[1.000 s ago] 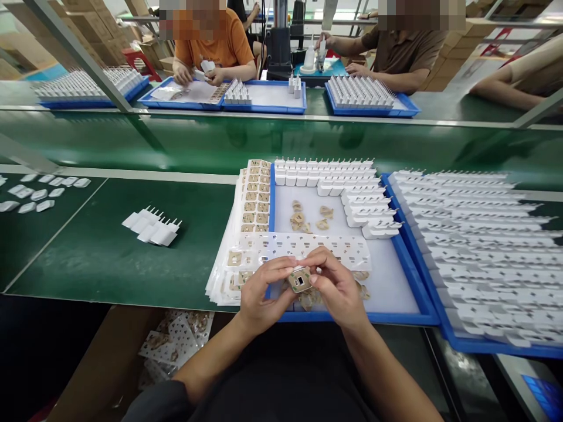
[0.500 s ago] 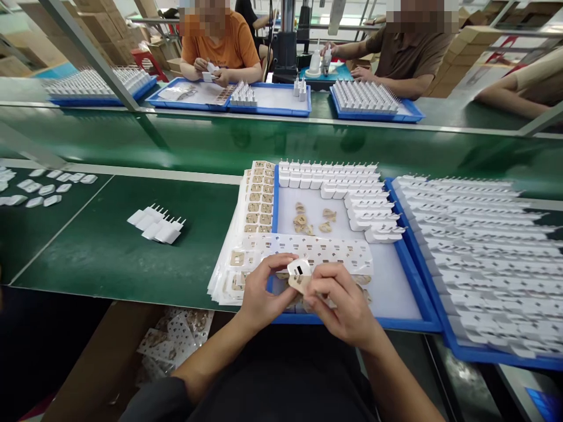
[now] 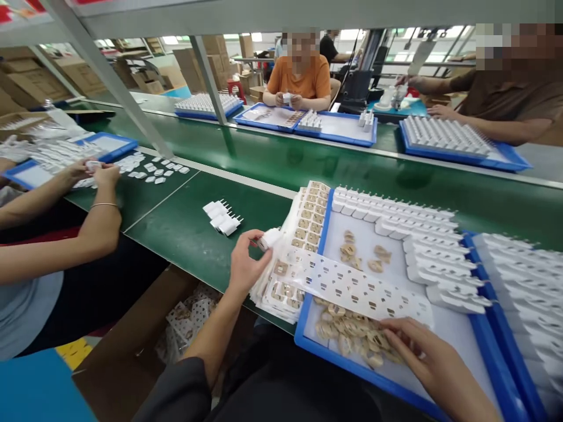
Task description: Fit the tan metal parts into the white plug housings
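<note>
Between thumb and fingers, my left hand point(image 3: 247, 265) holds a white charger point(image 3: 269, 238) over the left edge of a stack of sticker sheets point(image 3: 308, 218). My right hand point(image 3: 433, 357) rests its fingertips at a pile of tan peeled pieces point(image 3: 352, 333) in the near part of the blue tray point(image 3: 324, 225); its fingers are extended, and nothing shows in them. A white perforated strip point(image 3: 358, 284) lies across the tray above the pile. White chargers point(image 3: 416, 258) stand in rows along the tray's far and right sides.
Several loose chargers point(image 3: 223, 217) lie on the green table point(image 3: 176, 234). A second tray of chargers point(image 3: 528, 293) is at the right. At the left, a co-worker's hands point(image 3: 103, 170) hold a white part. Two people sit across the belt. An open carton point(image 3: 118, 340) with scraps stands below.
The view has turned left, bringing the co-worker at the left into sight. My hands have separated: the left has carried the charger leftward, and the right has moved down to the tan pile.
</note>
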`<act>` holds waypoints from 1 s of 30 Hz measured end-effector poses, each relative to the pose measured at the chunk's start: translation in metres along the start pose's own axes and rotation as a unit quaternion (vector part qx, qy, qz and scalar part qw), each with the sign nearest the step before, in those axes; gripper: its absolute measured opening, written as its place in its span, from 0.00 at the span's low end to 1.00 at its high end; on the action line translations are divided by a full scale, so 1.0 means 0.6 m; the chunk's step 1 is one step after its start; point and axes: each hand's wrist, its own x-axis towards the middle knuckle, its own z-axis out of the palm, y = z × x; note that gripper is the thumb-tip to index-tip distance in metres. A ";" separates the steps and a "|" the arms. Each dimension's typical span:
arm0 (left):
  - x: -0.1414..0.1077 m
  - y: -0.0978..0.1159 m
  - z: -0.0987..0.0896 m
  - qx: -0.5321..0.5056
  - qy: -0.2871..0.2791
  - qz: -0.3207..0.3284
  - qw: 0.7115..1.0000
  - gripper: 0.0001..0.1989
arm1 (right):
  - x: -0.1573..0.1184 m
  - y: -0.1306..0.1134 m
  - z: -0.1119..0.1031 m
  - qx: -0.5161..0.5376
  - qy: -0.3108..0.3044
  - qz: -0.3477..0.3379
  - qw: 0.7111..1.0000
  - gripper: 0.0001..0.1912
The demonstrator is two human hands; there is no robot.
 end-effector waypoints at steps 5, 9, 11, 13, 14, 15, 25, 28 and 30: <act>0.023 -0.112 -0.039 0.133 0.014 -0.020 0.991 0.12 | 0.003 -0.007 -0.004 -0.019 0.070 -0.002 0.997 0.21; 0.032 -0.152 -0.053 0.171 0.030 -0.031 0.984 0.12 | 0.009 -0.020 -0.007 -0.034 0.044 0.003 0.998 0.17; 0.038 -0.156 -0.057 0.207 0.045 -0.035 0.977 0.13 | 0.018 -0.025 -0.008 -0.047 0.042 -0.011 0.998 0.15; 0.041 -0.148 -0.057 0.249 0.060 -0.032 0.966 0.15 | 0.033 -0.032 -0.009 -0.069 0.065 -0.043 0.995 0.14; 0.041 -0.139 -0.055 0.261 0.067 -0.029 0.963 0.17 | 0.043 -0.037 -0.009 -0.080 0.078 -0.064 0.992 0.14; 0.040 -0.127 -0.052 0.260 0.068 -0.026 0.963 0.17 | 0.055 -0.044 -0.009 -0.090 0.085 -0.085 0.989 0.13; 0.008 -0.008 0.003 0.046 -0.231 -0.071 0.969 0.18 | 0.198 -0.192 0.074 -0.076 -0.067 -0.230 0.968 0.12; 0.011 -0.009 0.002 0.032 -0.254 -0.092 0.962 0.18 | 0.219 -0.211 0.120 -0.036 -0.073 -0.239 0.968 0.14; 0.013 -0.013 -0.001 0.021 -0.267 -0.103 0.958 0.19 | 0.227 -0.212 0.143 -0.025 -0.069 -0.238 0.968 0.15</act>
